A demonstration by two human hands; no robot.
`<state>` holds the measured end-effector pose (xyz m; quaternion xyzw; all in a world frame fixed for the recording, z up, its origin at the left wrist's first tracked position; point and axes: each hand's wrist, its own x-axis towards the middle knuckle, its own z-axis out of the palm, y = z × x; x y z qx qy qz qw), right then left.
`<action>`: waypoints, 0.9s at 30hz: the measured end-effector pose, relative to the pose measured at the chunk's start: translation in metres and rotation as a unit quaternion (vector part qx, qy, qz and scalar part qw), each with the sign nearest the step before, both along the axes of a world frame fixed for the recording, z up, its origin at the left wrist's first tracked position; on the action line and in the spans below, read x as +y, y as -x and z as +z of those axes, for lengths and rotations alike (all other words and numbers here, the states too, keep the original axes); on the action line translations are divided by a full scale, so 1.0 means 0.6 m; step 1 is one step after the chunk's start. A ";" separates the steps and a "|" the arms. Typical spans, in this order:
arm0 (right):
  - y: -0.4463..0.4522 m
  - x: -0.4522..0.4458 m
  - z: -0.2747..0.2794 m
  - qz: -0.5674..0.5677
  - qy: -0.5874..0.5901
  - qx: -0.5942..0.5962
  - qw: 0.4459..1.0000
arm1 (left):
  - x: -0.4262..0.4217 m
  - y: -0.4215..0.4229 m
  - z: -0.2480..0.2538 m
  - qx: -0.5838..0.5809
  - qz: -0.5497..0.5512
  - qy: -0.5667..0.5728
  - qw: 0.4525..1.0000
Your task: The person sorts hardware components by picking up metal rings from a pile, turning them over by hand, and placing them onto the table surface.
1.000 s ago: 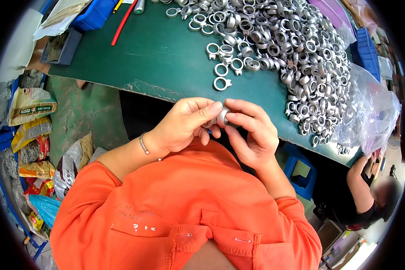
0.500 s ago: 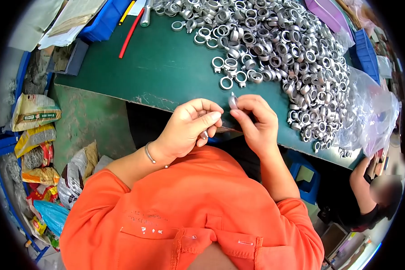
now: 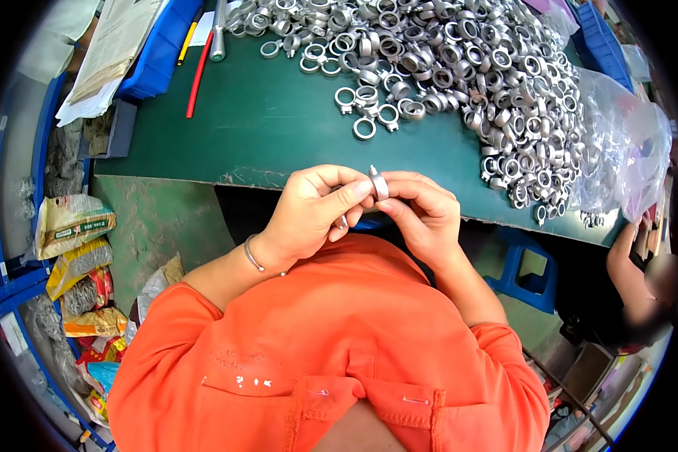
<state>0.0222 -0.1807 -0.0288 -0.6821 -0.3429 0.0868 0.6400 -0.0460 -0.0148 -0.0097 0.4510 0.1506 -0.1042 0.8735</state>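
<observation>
Both hands meet in front of the green table's (image 3: 241, 143) near edge. My right hand (image 3: 426, 218) pinches a silver metal ring (image 3: 380, 183) by its right side, its small stub pointing up. My left hand (image 3: 309, 207) is closed, with thumb and forefinger against the ring's left side. A small metallic piece (image 3: 343, 221) shows between the lower fingers of my left hand; most of it is hidden. Beyond the hands, several similar rings (image 3: 364, 128) lie at the near edge of a large heap of rings (image 3: 459, 68).
A red stick (image 3: 196, 83), a yellow pen (image 3: 187, 44) and a metal tool (image 3: 218, 34) lie at the back left, beside a blue bin (image 3: 158, 60). Clear plastic bags (image 3: 614, 143) lie at the right. A co-worker (image 3: 633, 286) is at the far right, near a blue stool (image 3: 523, 271).
The ring was between both hands, then apart in my right hand, and is now back against my left fingertips. The whole view has shifted slightly.
</observation>
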 end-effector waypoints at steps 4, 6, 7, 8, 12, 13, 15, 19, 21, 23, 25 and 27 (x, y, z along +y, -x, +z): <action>-0.006 -0.002 0.000 -0.009 0.030 -0.078 0.996 | 0.005 -0.004 0.000 0.019 -0.038 -0.034 0.999; -0.007 -0.001 0.000 -0.005 0.003 -0.061 0.998 | -0.002 -0.004 0.003 -0.008 -0.024 -0.106 0.994; -0.005 0.001 -0.003 -0.005 0.003 -0.060 0.998 | -0.005 -0.005 0.004 -0.037 -0.011 -0.178 0.983; 0.000 0.004 -0.008 -0.018 -0.041 0.031 0.999 | -0.006 -0.005 0.003 -0.037 -0.011 -0.178 0.983; -0.002 -0.005 0.003 -0.009 -0.052 0.265 0.963 | -0.006 -0.002 -0.011 -0.153 0.006 -0.312 0.938; -0.005 -0.006 0.004 0.009 -0.061 0.283 0.957 | -0.006 -0.003 -0.012 -0.196 0.009 -0.354 0.914; -0.009 -0.007 0.010 0.026 -0.054 0.298 0.953 | -0.007 -0.004 -0.011 -0.201 0.010 -0.362 0.910; -0.008 -0.004 0.017 0.082 -0.045 0.340 0.936 | -0.006 -0.005 -0.013 -0.261 0.012 -0.404 0.877; -0.008 -0.002 0.022 0.094 -0.062 0.356 0.928 | -0.010 -0.001 0.005 -0.208 0.018 -0.382 0.900; -0.006 0.012 0.021 0.031 -0.157 0.139 0.977 | -0.003 -0.004 0.013 -0.153 0.029 -0.360 0.920; -0.016 0.003 0.044 0.043 -0.021 -0.037 0.998 | 0.016 -0.013 0.007 0.045 -0.035 0.062 0.996; -0.024 0.014 0.064 0.150 -0.016 -0.051 0.987 | 0.028 -0.019 -0.013 0.104 -0.086 0.254 0.958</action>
